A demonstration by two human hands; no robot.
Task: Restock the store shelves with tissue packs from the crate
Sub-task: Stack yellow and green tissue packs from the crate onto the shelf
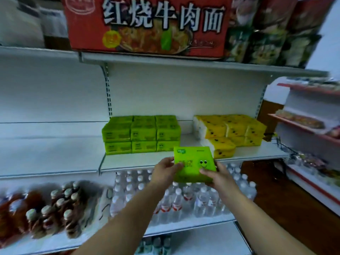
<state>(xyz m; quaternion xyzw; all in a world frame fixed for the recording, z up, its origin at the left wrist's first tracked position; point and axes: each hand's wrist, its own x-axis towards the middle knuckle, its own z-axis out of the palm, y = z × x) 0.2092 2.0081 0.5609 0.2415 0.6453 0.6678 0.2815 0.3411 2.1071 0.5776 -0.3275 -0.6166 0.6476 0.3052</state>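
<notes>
A green tissue pack with a cartoon face is held in the air just in front of the middle shelf. My left hand grips its left edge and my right hand grips its right side and underside. On the shelf behind stands a stack of green tissue packs, two layers high. To the right of that stack lie yellow tissue packs, one of them lying in front near the held pack. No crate is in view.
A red noodle carton and snack bags sit on the top shelf. Water bottles fill the shelf below, with brown drink bottles to their left. Another rack stands at the right.
</notes>
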